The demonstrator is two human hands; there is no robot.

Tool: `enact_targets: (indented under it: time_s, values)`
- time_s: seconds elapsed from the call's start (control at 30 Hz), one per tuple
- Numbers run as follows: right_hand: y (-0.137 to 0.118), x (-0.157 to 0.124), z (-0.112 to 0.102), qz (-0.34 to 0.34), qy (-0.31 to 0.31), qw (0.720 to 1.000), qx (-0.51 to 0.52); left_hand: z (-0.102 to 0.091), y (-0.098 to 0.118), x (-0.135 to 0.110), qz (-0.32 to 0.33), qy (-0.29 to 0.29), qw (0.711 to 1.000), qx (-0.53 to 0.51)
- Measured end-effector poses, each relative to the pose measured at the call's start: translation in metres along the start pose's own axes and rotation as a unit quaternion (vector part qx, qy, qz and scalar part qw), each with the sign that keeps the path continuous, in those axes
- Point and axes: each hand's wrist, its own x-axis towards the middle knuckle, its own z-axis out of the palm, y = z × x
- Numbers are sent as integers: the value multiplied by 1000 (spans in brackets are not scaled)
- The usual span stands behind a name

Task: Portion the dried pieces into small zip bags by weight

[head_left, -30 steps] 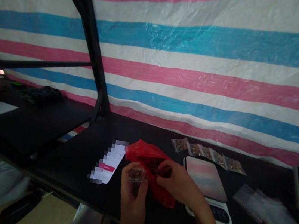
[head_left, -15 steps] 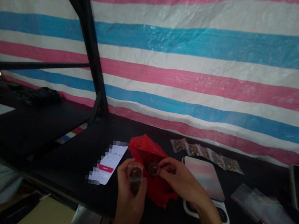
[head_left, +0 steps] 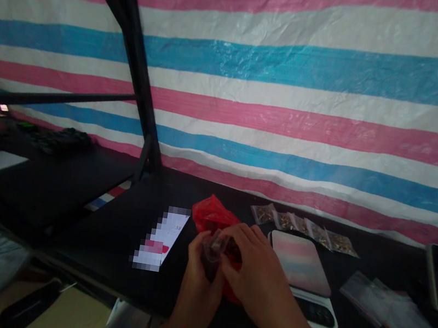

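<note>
My left hand (head_left: 198,280) is closed around a small clear plastic bag (head_left: 214,246) with brown bits inside, held upright over the black table (head_left: 116,236). My right hand (head_left: 254,272) is pinched at the mouth of that small bag; what its fingertips hold is too small to see. Right behind both hands lies a crumpled red plastic bag (head_left: 211,215). A small scale (head_left: 301,263) with a shiny plate sits just right of my right hand.
Several filled small bags (head_left: 303,224) lie in a row behind the scale. Empty clear bags (head_left: 391,310) are piled at the right, by a tray's edge (head_left: 432,272). A phone (head_left: 159,240) lies left of the hands. A black metal frame (head_left: 134,67) stands at the left.
My right hand has come left from the red bag and met the mouth of the small bag in my left hand. My left hand has risen slightly.
</note>
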Motion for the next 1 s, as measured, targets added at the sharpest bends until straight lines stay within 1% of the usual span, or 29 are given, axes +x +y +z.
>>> enact_targets:
  time_s: [0.07,0.13,0.23,0.3,0.37,0.43,0.47,0.5,0.57,0.67,0.73,0.83,0.9,1.0]
  values:
    - [-1,-1,2,-29,-9,999,-27,-1,-2,0,-1,-1,1000,-2]
    - [-1,-1,3,-47,-11,998,-31,-1,-3,1,3,-3,1000,-7]
    - [0,0,2,-47,16,999,-23,-1,1,2,17,1,1000,-20]
    - [3,2,-1,-24,45,999,-19,-2,8,3,22,24,999,-12]
    - [9,5,-2,20,46,998,-39,-3,15,3,18,69,997,12]
    - [17,6,0,66,7,994,-84,-4,21,2,7,112,993,32]
    - [21,7,2,84,-18,990,-112,-5,23,1,0,123,992,39]
    - [25,8,5,97,-38,984,-142,-5,24,1,-9,126,991,43]
    - [30,9,12,112,-51,972,-198,-4,24,0,-29,114,992,47]
    - [36,12,24,126,-29,956,-265,0,22,3,-46,94,994,44]
    - [39,14,31,135,-11,950,-281,1,20,6,-44,87,994,42]
    - [43,18,36,144,-5,961,-235,1,20,11,-39,75,996,30]
    - [43,20,37,152,-10,973,-173,0,20,15,-34,74,997,12]
    - [41,23,37,159,-20,984,-82,-1,21,20,-27,89,996,-17]
